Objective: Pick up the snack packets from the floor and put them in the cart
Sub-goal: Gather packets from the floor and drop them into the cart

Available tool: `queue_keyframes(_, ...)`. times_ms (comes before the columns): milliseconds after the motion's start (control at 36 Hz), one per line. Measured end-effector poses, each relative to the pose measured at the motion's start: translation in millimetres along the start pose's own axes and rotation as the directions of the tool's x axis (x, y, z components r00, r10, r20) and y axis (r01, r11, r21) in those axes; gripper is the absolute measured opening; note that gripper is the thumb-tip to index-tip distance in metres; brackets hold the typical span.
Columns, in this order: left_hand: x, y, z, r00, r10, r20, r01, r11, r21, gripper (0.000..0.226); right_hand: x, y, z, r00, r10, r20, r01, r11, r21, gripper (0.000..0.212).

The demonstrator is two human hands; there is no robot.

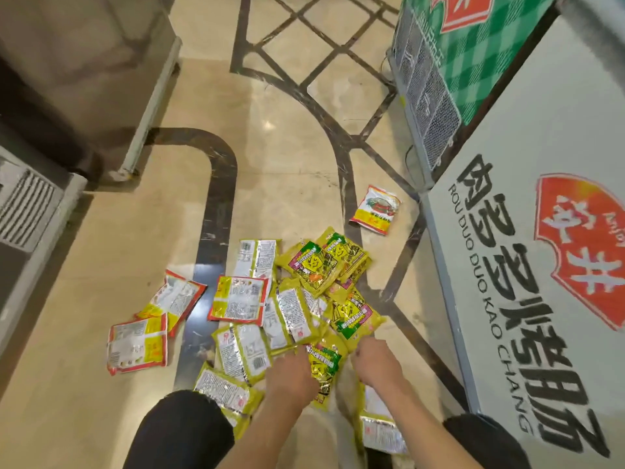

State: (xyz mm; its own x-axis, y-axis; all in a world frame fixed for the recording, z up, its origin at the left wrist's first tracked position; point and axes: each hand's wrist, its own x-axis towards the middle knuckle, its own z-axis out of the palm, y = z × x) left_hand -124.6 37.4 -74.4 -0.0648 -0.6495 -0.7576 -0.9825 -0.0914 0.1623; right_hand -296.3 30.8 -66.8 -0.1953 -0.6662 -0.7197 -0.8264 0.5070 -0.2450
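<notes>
Floor (pixel 287 164): snack packets (pixel 304 299) jumbled, unaligned.

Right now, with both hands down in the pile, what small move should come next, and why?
Probably close both hands and lift: the left hand and right hand already rest on the yellow packets, and many packets lie on the floor. No cart is in view.

One head-worn wide-angle view looks steeply down, close above the tiled floor (pixel 291 184) ahead of the person's knees.
</notes>
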Motion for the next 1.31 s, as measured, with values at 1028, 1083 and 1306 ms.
queue_keyframes(1028,77,-7,68,0.993,0.07,-0.092,-0.067,0.997,0.036,0.073,68,52,51,0.991,-0.091,0.101,0.12,0.935,-0.334,0.029)
queue_keyframes(1083,61,-6,41,0.992,0.074,-0.099,-0.075,0.997,-0.003,0.075,56,42,26,0.991,-0.119,0.061,0.132,0.941,-0.312,0.029)
queue_keyframes(1306,-87,11,-123,0.978,0.095,-0.186,-0.112,0.99,-0.085,0.069,-77,-33,-116,0.985,-0.172,-0.02,0.158,0.94,-0.303,0.027)
